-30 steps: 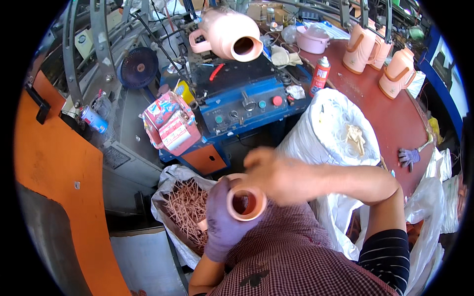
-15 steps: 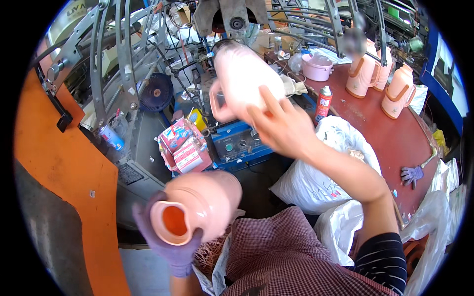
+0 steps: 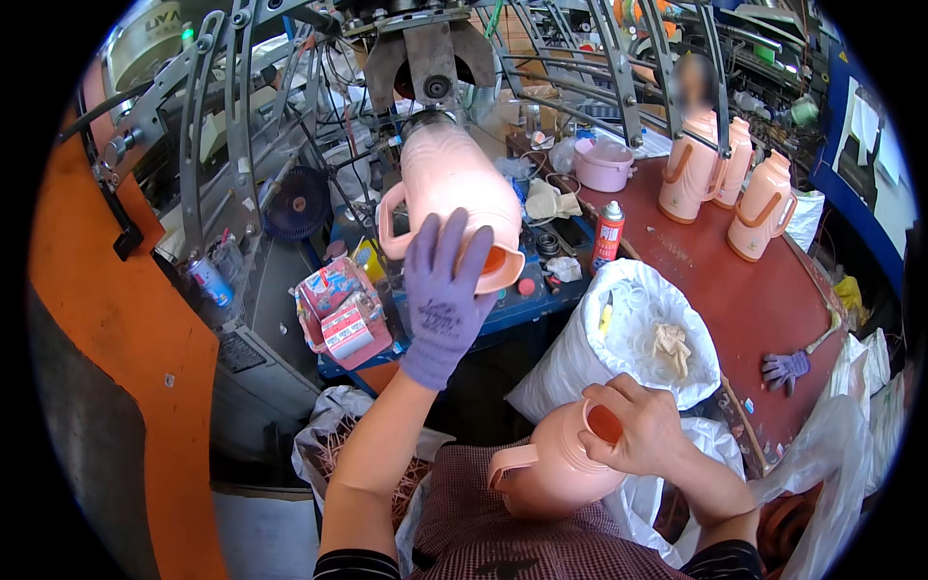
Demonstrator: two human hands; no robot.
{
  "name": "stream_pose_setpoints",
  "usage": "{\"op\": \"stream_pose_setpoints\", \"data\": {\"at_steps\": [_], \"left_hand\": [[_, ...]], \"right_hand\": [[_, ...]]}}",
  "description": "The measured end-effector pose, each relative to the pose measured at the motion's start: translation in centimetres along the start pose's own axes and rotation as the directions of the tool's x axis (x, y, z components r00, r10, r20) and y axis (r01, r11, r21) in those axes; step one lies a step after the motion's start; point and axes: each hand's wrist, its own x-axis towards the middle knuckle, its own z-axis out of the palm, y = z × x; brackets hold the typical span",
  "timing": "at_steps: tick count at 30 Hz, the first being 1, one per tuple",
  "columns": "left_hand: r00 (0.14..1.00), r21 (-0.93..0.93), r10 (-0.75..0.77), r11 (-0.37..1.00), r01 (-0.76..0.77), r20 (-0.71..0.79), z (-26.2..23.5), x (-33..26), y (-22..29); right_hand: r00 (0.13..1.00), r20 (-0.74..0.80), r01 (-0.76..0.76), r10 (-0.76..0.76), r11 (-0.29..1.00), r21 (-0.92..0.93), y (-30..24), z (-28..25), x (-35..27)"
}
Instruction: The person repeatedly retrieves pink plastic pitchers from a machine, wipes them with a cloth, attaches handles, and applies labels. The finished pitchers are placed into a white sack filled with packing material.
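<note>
A pink flask shell (image 3: 447,179) with a side handle hangs mouth-down from the clamp of a metal machine (image 3: 430,58). My left hand (image 3: 443,295), in a purple glove, reaches up and grips its lower rim, fingers spread over the orange mouth. A second pink flask shell (image 3: 546,474) lies on its side in my lap, handle to the left. My bare right hand (image 3: 640,427) grips its open mouth, with the thumb over the rim.
Three pink flasks (image 3: 764,203) stand on a red-brown round table (image 3: 754,300), which also bears a spray can (image 3: 607,235), a pink bowl (image 3: 604,164) and a loose purple glove (image 3: 785,367). A white sack (image 3: 619,358) stands beside my knees. An orange panel (image 3: 116,319) lies left. A person (image 3: 696,77) stands behind.
My gloved left hand, which held a flask shell low at the left, has gone up to the shell on the machine. My right hand came down from there and now holds a shell in my lap.
</note>
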Motion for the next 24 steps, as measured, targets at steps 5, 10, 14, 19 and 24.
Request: {"op": "stream_pose_setpoints", "data": {"at_steps": [5,10,14,19,24], "left_hand": [[0.997,0.125,0.039,0.991,-0.048,0.067,5.8,2.9,-8.3],[0.985,0.064,0.099,0.992,-0.109,0.145,7.1,4.1,-10.1],[0.962,0.093,0.132,0.983,-0.158,0.239,6.0,4.6,-10.3],[0.962,0.053,0.164,0.982,-0.179,0.218,6.0,4.8,-10.3],[0.943,-0.091,0.257,0.966,-0.243,0.210,8.0,6.0,-8.3]], "right_hand": [[0.999,-0.038,-0.014,0.016,0.999,0.040,0.3,2.2,0.4],[0.998,-0.018,-0.056,0.056,0.997,0.044,0.8,2.8,0.6],[0.999,-0.034,-0.033,0.036,0.997,0.074,0.9,3.2,1.0],[0.998,-0.046,-0.037,0.042,0.995,0.097,0.2,3.2,1.2],[0.991,-0.098,-0.089,0.094,0.994,0.056,-0.2,3.1,-0.3]]}}
